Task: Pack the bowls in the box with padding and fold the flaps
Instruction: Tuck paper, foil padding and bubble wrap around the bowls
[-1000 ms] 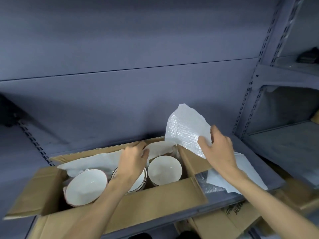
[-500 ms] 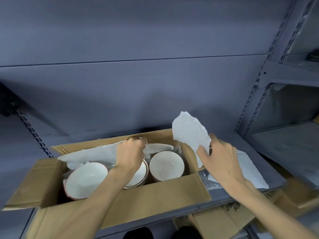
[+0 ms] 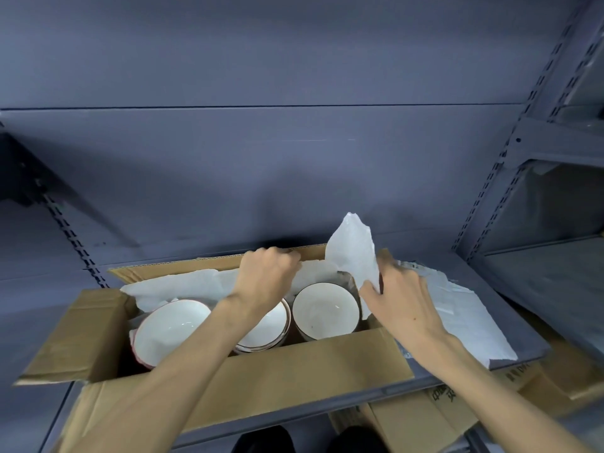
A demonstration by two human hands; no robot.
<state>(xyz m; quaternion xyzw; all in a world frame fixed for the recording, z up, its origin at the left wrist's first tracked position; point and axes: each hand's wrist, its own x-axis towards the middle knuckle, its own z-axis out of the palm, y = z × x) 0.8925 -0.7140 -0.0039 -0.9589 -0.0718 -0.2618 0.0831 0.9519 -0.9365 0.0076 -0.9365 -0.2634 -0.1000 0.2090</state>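
From the head view, three white bowls are sitting in a row inside the open cardboard box (image 3: 294, 364) on the shelf (image 3: 510, 279): the left bowl (image 3: 171, 331), the middle bowl (image 3: 266, 330) partly hidden under the forearm, and the right bowl (image 3: 325, 310) against the right end wall. White padding (image 3: 183, 286) is lying along the back wall behind them. All four flaps are standing open, so the folding is not yet begun.

The right hand (image 3: 403, 302) is pinching a sheet of bubble wrap (image 3: 354, 253) between thumb and fingers, its grip closed on the lower edge while the sheet's upper part is sticking up above the box's right end. The left hand (image 3: 266, 277) is curled into a loose fist at the back wall, knuckles up, its grip seemingly bunched on the back padding, though the fingertips are hidden.

The step looks like tucking this sheet between the right bowl and the end wall. Doing it well probably means feeding the sheet down edge-first along the wall, keeping it from riding over the bowl's rim, and steadying the back padding with the left hand so that it is not dragged along. More white sheets (image 3: 464, 322) are lying on the shelf just right of the box, within reach.
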